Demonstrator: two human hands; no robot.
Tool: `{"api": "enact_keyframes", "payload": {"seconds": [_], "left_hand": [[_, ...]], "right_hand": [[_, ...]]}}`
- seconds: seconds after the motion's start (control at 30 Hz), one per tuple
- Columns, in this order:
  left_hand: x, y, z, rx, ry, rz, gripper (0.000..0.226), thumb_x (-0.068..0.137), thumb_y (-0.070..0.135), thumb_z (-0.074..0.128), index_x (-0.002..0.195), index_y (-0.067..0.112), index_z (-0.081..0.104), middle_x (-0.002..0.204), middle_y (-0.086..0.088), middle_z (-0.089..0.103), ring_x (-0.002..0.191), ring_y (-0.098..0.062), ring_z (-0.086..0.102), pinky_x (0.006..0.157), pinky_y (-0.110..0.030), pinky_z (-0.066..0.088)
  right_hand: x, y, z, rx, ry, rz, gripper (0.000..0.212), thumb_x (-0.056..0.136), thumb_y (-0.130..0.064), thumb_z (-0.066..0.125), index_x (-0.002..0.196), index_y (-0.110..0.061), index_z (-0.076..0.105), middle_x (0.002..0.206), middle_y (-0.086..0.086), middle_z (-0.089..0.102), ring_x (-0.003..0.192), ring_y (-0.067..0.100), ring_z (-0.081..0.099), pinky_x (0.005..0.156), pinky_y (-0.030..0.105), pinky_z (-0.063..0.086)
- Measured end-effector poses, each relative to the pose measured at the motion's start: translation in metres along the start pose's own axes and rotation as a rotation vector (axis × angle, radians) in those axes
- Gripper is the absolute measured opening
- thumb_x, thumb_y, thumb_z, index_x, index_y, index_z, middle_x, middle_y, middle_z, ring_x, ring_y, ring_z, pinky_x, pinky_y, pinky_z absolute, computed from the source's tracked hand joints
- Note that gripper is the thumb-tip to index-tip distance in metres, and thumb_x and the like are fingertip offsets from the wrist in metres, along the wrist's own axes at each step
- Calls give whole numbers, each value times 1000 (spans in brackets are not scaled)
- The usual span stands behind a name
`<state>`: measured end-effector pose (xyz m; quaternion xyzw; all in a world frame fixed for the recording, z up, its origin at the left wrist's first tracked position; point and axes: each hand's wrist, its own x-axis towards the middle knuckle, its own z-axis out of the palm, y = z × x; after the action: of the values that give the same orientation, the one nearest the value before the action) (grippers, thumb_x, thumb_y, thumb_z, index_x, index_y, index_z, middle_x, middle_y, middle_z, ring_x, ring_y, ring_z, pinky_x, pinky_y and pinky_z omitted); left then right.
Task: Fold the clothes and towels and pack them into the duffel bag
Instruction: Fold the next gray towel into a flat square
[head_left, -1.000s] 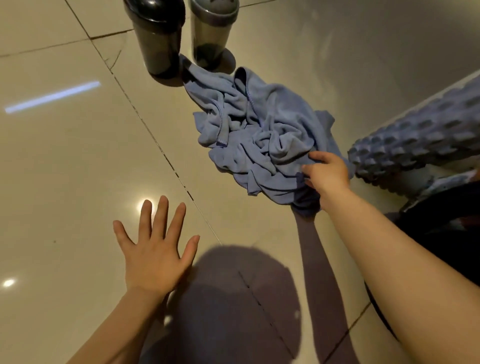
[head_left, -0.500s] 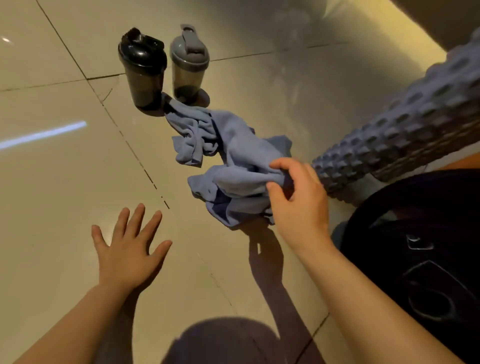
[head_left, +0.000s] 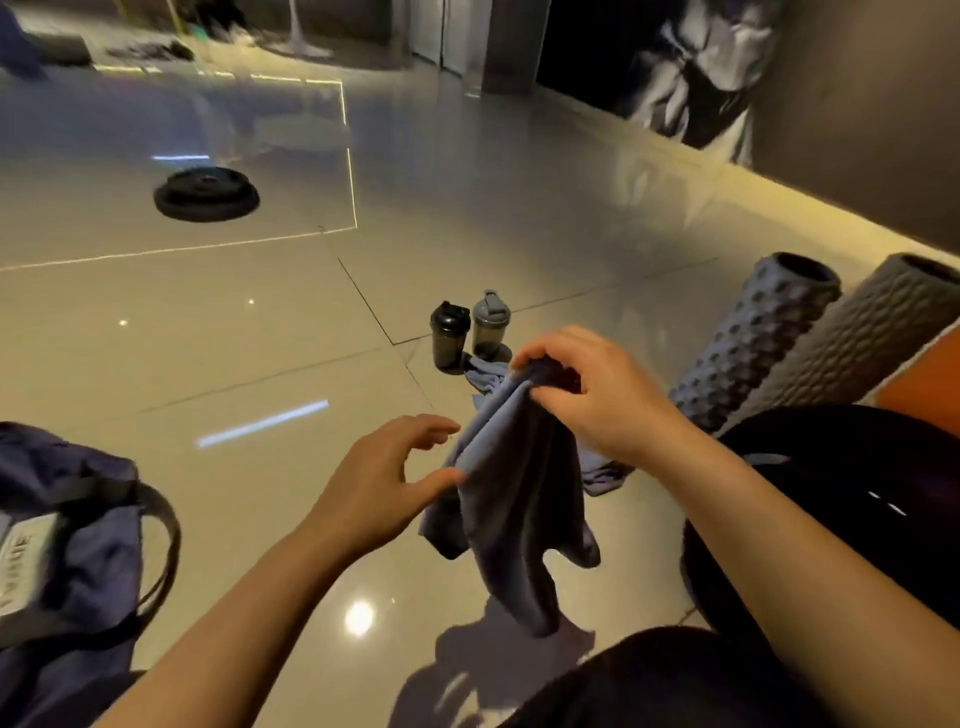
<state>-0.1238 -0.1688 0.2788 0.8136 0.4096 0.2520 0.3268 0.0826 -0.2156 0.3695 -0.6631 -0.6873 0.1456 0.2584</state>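
Head view: the duffel bag (head_left: 67, 540) is cut off at the left edge. The blue towel (head_left: 519, 509) is held up by the right hand (head_left: 587, 395), whose grip is bunched on its top; the left hand (head_left: 384, 483), fingers spread wide, touches its edge. Bare floor (head_left: 234, 364) is seen beyond.

Towel (head_left: 519, 499) hangs centre, between left hand (head_left: 384, 483) and right hand (head_left: 597, 395). Two shakers (head_left: 470, 338) stand behind it; two rollers (head_left: 779, 343) lie right; bag (head_left: 67, 545) lies left; weight plate (head_left: 206, 195) far behind, left.
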Motion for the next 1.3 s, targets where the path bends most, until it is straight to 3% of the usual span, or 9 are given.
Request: {"api": "enact_keyframes", "payload": {"seconds": [0.1, 0.2, 0.33, 0.5, 0.73, 0.83, 1.0, 1.17, 1.3], "left_hand": [[-39, 26, -40, -176, -47, -46, 62, 62, 62, 76, 115, 48, 47, 117, 19, 59, 105, 2, 59, 92, -27, 51], [-75, 39, -59, -233, -87, -90, 72, 68, 34, 86, 113, 54, 33, 114, 17, 54, 96, -2, 63, 81, -27, 57], [-111, 45, -66, -18, -9, -81, 49, 77, 20, 72, 104, 45, 41, 93, 13, 62, 82, -8, 62, 70, -24, 52], [-142, 47, -77, -24, 118, -201, 29, 83, 28, 70, 106, 34, 53, 97, 10, 65, 91, -11, 61, 71, -24, 47], [-184, 60, -94, 83, 97, -256, 41, 86, 23, 70, 106, 48, 44, 92, 14, 63, 86, 2, 59, 66, -9, 42], [-206, 60, -97, 54, 130, -313, 57, 84, 11, 71, 120, 43, 42, 95, 6, 67, 90, -9, 64, 72, -13, 46], [-227, 68, -89, 31, 195, -274, 55, 86, 18, 70, 124, 45, 41, 91, 17, 61, 88, 4, 59, 71, -13, 45], [-242, 69, -92, -64, 260, -292, 50, 84, 18, 72, 121, 41, 47, 94, 12, 64, 87, 0, 61, 68, -12, 45], [-258, 73, -102, -310, 87, -395, 48, 78, 12, 76, 113, 37, 56, 106, 2, 67, 95, -13, 66, 73, -24, 55]], "right_hand": [[-21, -55, -28, -4, 18, -118, 33, 87, -10, 62, 100, -40, 58, 96, -20, 52, 88, 2, 51, 73, 11, 38], [-44, -94, -39, 121, 102, -187, 30, 88, -8, 63, 101, -35, 59, 92, -22, 54, 83, -2, 53, 71, 10, 42], [-66, -116, -31, 399, 220, -154, 24, 90, -10, 63, 106, -26, 63, 91, -11, 57, 77, 3, 53, 61, 12, 46], [-96, -100, -4, 304, 279, -113, 22, 90, -9, 61, 104, -25, 63, 99, -6, 60, 89, 9, 56, 72, 12, 45], [-108, -80, 13, 110, 73, 28, 21, 93, -15, 59, 111, -25, 63, 119, 5, 57, 104, 19, 53, 91, 35, 49], [-115, -83, 16, 71, 17, 8, 21, 92, -15, 60, 110, -26, 65, 119, 6, 59, 108, 23, 55, 86, 32, 48], [-129, -97, 25, 17, -66, -6, 26, 90, -10, 57, 107, -27, 67, 119, 2, 62, 108, 23, 55, 90, 39, 50], [-139, -108, 47, -104, -212, -71, 30, 88, -8, 54, 112, -23, 65, 120, 4, 60, 108, 24, 55, 80, 29, 42], [-137, -117, 58, -165, -249, -92, 32, 86, -9, 57, 115, -22, 64, 120, 5, 57, 109, 25, 54, 79, 28, 40]]}}
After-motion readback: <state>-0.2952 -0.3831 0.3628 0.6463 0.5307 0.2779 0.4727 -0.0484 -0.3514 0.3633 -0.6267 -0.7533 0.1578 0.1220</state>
